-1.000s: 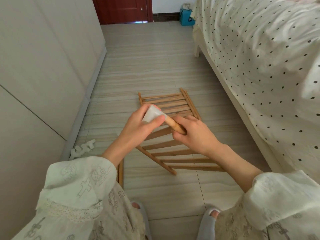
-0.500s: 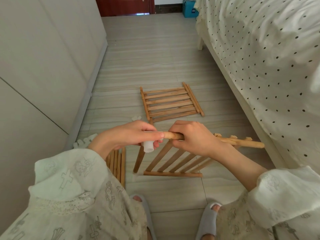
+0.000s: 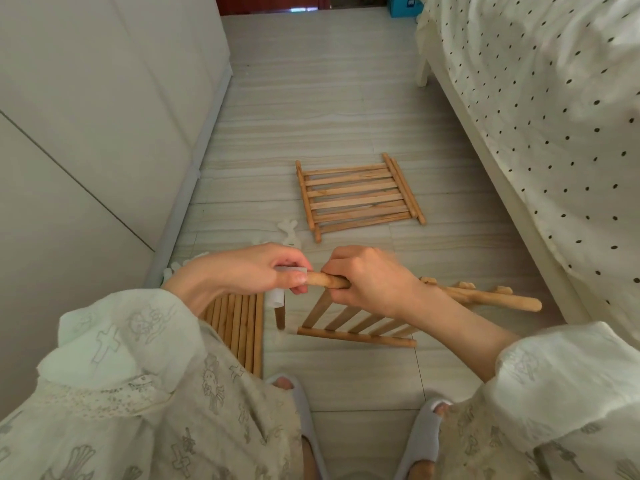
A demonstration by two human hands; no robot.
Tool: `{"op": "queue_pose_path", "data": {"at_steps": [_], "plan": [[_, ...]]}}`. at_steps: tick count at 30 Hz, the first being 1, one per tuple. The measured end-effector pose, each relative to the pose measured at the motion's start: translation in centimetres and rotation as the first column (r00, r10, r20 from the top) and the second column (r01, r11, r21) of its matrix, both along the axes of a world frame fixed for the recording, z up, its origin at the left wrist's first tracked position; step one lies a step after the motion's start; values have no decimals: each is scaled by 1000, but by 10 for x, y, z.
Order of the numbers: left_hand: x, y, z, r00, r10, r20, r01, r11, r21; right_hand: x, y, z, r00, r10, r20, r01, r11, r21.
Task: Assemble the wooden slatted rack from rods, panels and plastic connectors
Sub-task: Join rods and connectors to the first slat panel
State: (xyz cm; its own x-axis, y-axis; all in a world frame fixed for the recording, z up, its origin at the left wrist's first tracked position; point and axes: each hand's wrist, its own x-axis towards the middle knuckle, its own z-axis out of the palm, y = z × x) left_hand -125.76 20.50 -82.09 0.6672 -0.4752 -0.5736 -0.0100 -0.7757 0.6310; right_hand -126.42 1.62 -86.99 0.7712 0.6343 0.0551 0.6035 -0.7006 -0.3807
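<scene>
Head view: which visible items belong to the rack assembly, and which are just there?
Job:
white plastic connector, left hand
held wooden slatted panel, right hand
flat wooden slatted panel
bundle of wooden rods
spare white connectors

Lying about:
polka-dot bedspread
blue box

Bare floor (image 3: 311, 98) ahead open to reach; wardrobe (image 3: 86, 133) crowds my left, bed (image 3: 554, 116) my right.

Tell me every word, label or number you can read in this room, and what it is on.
No text here can be read.
Blue box by the bed: a white mark on its side, too small and blurred to read.
Sleeves: printed crosses and figures, pictures only, no words.
</scene>
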Motion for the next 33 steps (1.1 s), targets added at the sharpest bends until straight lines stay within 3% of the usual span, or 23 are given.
{"op": "queue_pose_path", "data": {"at_steps": [3, 8, 12, 18, 23, 27, 31, 33], "plan": [[0, 5, -3, 999, 16, 51, -19, 999, 44, 2, 5, -2, 1000, 3, -14, -3, 1000, 23], [0, 3, -11, 957, 214, 194, -215, 977, -17, 13, 6, -3, 997, -60, 38, 59, 998, 34], [2, 3, -15, 939, 255, 233, -255, 966, -29, 19, 6, -5, 996, -49, 76, 45, 998, 54], [2, 3, -18, 956, 251, 150, -247, 968, -45, 21, 4, -5, 990, -30, 139, 27, 999, 22], [3, 5, -20, 919, 393, 25, -388, 915, -108, 22, 2, -9, 997, -59, 46, 63, 995, -76], [2, 7, -20, 973, 216, 78, -218, 976, 23, 21, 2, -14, 998, -66, 1, 66, 991, -115], [-3, 10, -25, 999, 40, -14, -39, 995, 90, 19, 3, -17, 997, -38, -60, 27, 984, -175], [-6, 7, -32, 998, -16, 60, 4, 982, 187, 19, 3, -17, 996, -35, -77, 19, 981, -194]]}}
